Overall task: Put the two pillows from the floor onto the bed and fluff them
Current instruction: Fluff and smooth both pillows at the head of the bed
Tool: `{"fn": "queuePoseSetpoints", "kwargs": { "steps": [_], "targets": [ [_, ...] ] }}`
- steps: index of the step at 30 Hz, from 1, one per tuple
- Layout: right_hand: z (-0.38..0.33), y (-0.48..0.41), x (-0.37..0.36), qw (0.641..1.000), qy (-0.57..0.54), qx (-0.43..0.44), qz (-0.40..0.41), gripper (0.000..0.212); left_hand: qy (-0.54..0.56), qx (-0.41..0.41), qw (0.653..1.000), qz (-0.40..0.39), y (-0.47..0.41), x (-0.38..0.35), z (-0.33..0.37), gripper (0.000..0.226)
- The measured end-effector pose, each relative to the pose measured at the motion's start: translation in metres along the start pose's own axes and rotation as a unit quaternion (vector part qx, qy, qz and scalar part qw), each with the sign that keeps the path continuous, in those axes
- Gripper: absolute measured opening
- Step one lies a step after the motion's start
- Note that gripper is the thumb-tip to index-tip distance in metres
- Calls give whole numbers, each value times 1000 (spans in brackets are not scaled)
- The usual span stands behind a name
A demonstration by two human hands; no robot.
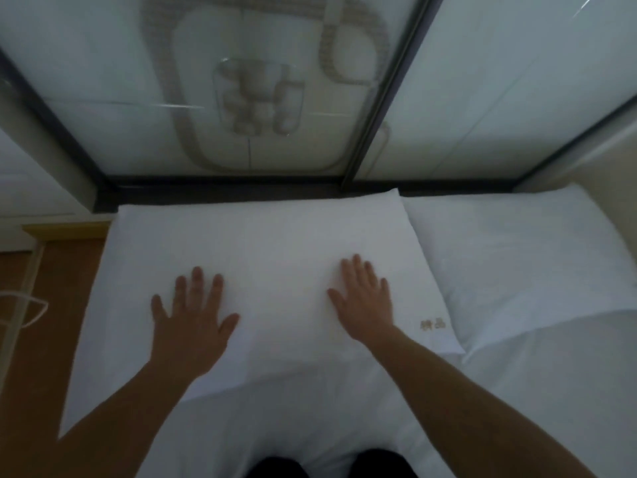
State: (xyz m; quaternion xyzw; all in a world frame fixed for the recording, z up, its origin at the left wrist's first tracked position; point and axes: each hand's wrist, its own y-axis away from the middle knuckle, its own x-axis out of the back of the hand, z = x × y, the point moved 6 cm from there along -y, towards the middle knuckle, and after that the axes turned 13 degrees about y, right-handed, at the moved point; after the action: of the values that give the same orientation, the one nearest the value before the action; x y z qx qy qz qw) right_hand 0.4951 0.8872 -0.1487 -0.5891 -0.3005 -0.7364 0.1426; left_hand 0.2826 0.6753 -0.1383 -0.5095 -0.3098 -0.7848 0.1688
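Note:
Two white pillows lie side by side at the head of the bed (310,426). The left pillow (275,250) is in front of me, with small gold lettering near its lower right corner. My left hand (193,322) lies flat on its lower left part, fingers spread. My right hand (365,301) lies flat on its right part, fingers apart. Neither hand grips anything. The right pillow (517,257) rests against the left one, untouched, its lower edge tucked under the white cover.
A frosted glass partition (103,81) with a dark frame (224,186) stands right behind the pillows. Wooden floor (51,305) shows left of the bed, with a thin white wire stand (20,305) at the left edge. My dark-clothed knees (327,467) rest on the bed.

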Motion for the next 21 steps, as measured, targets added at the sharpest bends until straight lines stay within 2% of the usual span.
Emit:
{"fn": "queuePoseSetpoints", "kwargs": {
  "steps": [2,4,7,10,14,21],
  "targets": [
    [-32,-18,7,998,-19,57,15,69,-12,-49,999,6,-22,0,30,71],
    [-34,-28,-1,997,-14,71,22,68,-18,-50,998,-14,-36,-11,38,70],
    [9,-36,-27,998,10,40,41,69,-21,-16,999,-37,-49,-36,25,70],
    [46,-45,-37,998,20,22,49,71,0,36,999,-14,-70,-37,34,77],
    [55,-70,-28,997,-2,33,65,71,28,56,998,12,-104,-39,65,75],
    [51,-82,-41,997,-42,41,46,73,-24,124,992,-31,-128,-67,64,79]
  ]
}}
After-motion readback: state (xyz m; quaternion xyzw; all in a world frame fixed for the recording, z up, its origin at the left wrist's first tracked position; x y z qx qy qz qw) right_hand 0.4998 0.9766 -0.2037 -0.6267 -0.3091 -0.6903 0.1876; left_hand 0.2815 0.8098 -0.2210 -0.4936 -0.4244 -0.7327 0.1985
